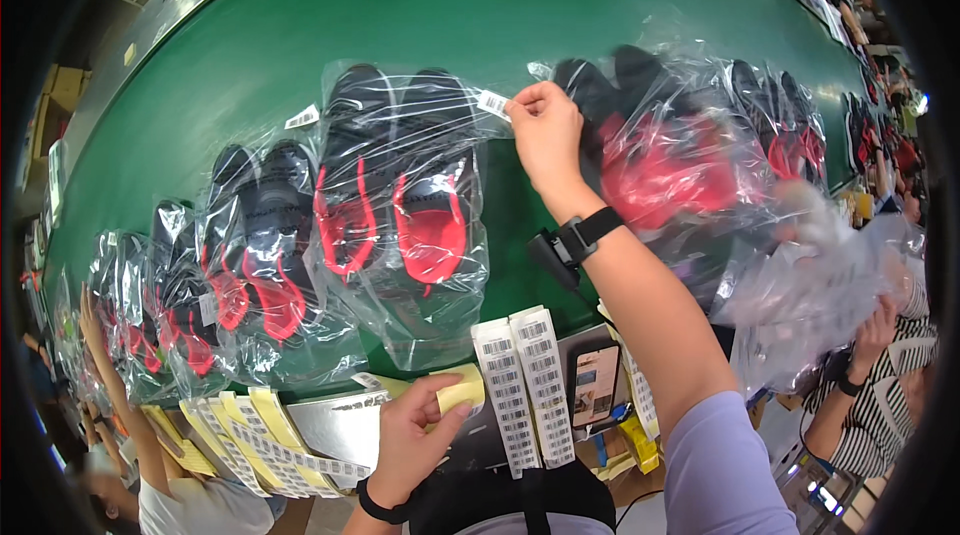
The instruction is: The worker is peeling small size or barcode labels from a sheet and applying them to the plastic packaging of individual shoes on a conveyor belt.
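My right hand (550, 135) pinches the end of a white barcode label (493, 104). The label is at the upper right corner of a clear plastic bag (415, 313); I cannot tell whether it is stuck down. Inside that bag lies a pair of black and red slide sandals (430, 220), toes away from me. Low in the view, my left hand (410, 440) is closed on a piece of yellow backing paper (460, 392) between thumb and fingers. Just right of it, long strips of barcode labels (508, 405) hang over the table edge.
More bagged sandals (265, 235) line the green table (400, 5) on the left. At right, a co-worker's hand (875, 335) is by blurred bagged sandals (670, 165). A phone (595, 385) and further label strips (265, 445) sit along the near edge. Another person's arm (120, 395) reaches in at left.
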The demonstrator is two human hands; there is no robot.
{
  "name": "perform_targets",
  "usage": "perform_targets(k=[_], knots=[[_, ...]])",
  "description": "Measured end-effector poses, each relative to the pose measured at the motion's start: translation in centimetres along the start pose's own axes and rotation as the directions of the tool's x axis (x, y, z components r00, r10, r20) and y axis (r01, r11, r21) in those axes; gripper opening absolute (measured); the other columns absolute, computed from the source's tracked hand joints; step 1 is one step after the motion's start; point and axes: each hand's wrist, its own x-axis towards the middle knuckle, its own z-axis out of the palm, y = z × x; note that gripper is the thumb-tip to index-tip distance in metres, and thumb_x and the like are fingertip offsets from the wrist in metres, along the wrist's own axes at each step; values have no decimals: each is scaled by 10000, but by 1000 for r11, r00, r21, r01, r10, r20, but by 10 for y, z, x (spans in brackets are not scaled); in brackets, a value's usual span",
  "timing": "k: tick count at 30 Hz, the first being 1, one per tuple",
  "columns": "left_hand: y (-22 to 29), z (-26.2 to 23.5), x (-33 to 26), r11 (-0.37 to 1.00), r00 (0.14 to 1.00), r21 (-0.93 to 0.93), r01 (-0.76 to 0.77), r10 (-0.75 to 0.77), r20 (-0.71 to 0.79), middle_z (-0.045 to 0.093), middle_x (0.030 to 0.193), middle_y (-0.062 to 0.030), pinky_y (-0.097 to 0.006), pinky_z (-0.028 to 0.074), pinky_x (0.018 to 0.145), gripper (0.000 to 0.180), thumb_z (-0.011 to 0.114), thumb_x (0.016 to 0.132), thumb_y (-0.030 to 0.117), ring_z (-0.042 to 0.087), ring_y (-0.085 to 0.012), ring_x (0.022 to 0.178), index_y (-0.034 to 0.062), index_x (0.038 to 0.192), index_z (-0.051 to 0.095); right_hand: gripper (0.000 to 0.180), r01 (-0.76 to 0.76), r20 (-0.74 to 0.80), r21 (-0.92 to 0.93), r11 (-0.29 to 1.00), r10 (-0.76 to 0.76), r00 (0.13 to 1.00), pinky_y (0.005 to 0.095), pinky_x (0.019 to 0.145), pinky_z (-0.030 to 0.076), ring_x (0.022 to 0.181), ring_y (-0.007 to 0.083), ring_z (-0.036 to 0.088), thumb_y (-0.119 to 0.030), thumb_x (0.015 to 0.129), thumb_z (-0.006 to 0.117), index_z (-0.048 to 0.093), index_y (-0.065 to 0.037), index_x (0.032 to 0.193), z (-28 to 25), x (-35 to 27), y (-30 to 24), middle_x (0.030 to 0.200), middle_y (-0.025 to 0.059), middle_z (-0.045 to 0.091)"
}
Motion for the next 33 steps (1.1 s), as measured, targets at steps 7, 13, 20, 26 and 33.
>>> perform_targets(k=[7, 13, 20, 26, 33], knots=[[17, 2, -2, 995, 995, 14, 101, -101, 23, 700, 1097, -153, -237, 553, 797, 438, 630, 904, -82, 692, -152, 963, -30, 1324, 517, 350, 250, 85, 249, 936, -278, 957, 363, 788, 521, 893, 271, 674, 6, 845, 664, 556, -8, 1177, -45, -84, -23, 981, 148, 689], [39, 13, 12, 992, 983, -28, -127, 122, -137, 689, 1025, -124, -214, 525, 741, 372, 615, 915, -83, 677, -128, 925, -15, 1274, 547, 66, -200, 769, 285, 937, -99, 631, 298, 747, 499, 808, 198, 636, -46, 877, 693, 655, -6, 913, -127, -207, -48, 887, 79, 662], [46, 27, 11, 983, 997, 175, -48, 56, -45, 705, 911, -44, -166, 435, 613, 220, 652, 889, -71, 598, -26, 747, -44, 1107, 671, 69, -244, 636, 302, 921, -4, 772, 340, 652, 465, 739, 232, 604, -57, 885, 679, 632, -7, 877, -135, -219, -50, 814, 97, 615], [55, 45, 5, 939, 996, 337, -63, 80, -37, 670, 814, 0, -170, 356, 518, 194, 709, 869, -40, 481, 2, 612, -18, 1062, 708, 103, 66, 425, 321, 945, -206, 881, 341, 671, 463, 809, 237, 579, -2, 825, 719, 650, -10, 901, -147, -205, -60, 888, 92, 574], [56, 64, 4, 974, 992, 220, -58, 81, -97, 692, 848, -53, -182, 472, 609, 187, 681, 880, -72, 614, -47, 706, -53, 1066, 684, 189, 312, 289, 276, 909, -388, 875, 346, 646, 468, 771, 258, 585, 40, 740, 768, 685, 18, 908, -150, -212, -46, 880, 94, 584]])
